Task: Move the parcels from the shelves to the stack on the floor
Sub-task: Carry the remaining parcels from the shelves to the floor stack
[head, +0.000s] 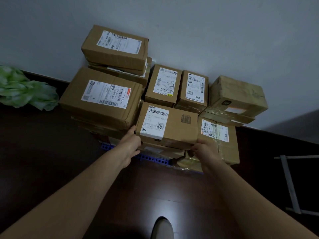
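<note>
Stack on floor, 12 o'clock: many parcels already placed; shelves out of view, remainder unknown. Current parcel: front centre, resting atop the pile. Both arms extended; left grip curled on its 8 o'clock corner, right grip curled on its 4 o'clock corner, not yet released.

Single head-worn view. It looks forward and steeply down, facing the far wall. The stack fills centre frame at arm's reach; the near floor spans the bottom.
</note>
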